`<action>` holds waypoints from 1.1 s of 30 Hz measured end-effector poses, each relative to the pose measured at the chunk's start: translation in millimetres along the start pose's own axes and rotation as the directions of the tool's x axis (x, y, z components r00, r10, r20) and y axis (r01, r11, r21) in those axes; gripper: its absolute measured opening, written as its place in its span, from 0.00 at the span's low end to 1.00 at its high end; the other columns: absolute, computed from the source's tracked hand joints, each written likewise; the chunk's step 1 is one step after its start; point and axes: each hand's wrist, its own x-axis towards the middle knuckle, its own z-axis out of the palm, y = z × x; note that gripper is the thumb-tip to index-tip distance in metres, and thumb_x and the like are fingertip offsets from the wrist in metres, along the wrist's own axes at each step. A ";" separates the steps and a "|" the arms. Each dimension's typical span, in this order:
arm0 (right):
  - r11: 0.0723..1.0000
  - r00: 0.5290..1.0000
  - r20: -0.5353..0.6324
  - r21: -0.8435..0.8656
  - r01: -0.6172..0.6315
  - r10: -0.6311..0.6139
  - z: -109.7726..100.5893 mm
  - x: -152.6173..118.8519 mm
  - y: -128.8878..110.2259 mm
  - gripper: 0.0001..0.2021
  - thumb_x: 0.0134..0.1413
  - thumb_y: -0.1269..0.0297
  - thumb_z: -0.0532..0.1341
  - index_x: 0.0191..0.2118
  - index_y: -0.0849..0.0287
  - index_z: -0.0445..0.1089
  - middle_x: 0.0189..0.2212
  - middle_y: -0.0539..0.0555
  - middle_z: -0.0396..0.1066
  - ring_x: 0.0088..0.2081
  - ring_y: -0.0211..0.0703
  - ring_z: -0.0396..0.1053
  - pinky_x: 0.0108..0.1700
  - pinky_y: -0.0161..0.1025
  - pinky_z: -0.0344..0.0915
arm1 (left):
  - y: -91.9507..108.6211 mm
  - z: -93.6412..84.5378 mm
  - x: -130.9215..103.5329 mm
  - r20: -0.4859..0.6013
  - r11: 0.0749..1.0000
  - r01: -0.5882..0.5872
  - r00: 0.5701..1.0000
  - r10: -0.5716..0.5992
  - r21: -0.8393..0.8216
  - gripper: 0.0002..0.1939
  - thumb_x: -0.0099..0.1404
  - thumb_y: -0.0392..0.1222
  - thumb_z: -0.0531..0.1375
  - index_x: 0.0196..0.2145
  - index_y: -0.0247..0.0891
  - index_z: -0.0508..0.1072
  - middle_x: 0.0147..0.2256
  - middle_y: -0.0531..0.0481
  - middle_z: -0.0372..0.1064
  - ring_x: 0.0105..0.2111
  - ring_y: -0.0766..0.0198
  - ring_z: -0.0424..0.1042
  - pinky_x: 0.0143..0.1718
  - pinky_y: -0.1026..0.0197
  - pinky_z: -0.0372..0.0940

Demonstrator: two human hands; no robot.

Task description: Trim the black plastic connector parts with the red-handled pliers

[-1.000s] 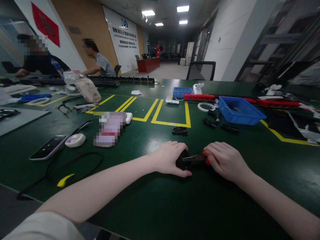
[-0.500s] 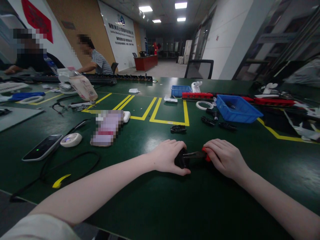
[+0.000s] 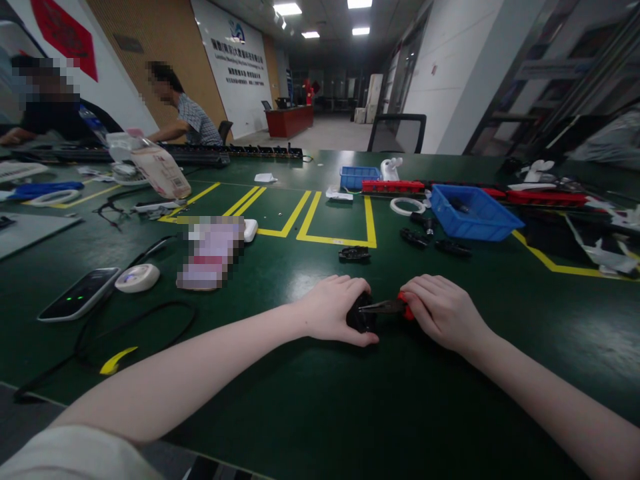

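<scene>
My left hand point(image 3: 333, 307) is closed around a small black part point(image 3: 361, 316), with the thumb below and the fingers over its top. Much of the part is hidden by the hand. In my right hand point(image 3: 445, 310) are long-nose pliers point(image 3: 384, 307) with red handles, mostly covered by the fingers. The metal jaws point left and their tips meet the black part; whether they grip it I cannot make out. Just beyond my hands lies a black part point(image 3: 355, 254) on the green table point(image 3: 310, 413).
More black parts point(image 3: 414, 237) lie beside a blue bin point(image 3: 475, 213). Farther back are a smaller blue bin point(image 3: 359, 177) and a red strip point(image 3: 393, 187). To the left sit a phone point(image 3: 213, 253), a black device point(image 3: 80, 293) and a cable point(image 3: 193, 313). Two people sit across the table.
The whole view has shifted slightly. The pliers' jaws show a little more clearly at the black part. Both hands keep their holds.
</scene>
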 end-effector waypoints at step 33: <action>0.997 1.000 0.018 -0.069 0.018 -0.017 -0.9 3.7 -5.6 0.15 0.62 0.67 0.47 0.31 0.61 0.69 0.28 0.55 0.71 0.29 0.41 0.65 0.33 0.39 0.59 | -0.3 1.8 -0.7 -0.006 1.000 -0.005 1.000 0.006 0.021 0.30 0.53 0.62 0.61 0.43 0.36 0.63 0.38 0.46 0.69 0.36 0.56 0.69 0.39 0.56 0.63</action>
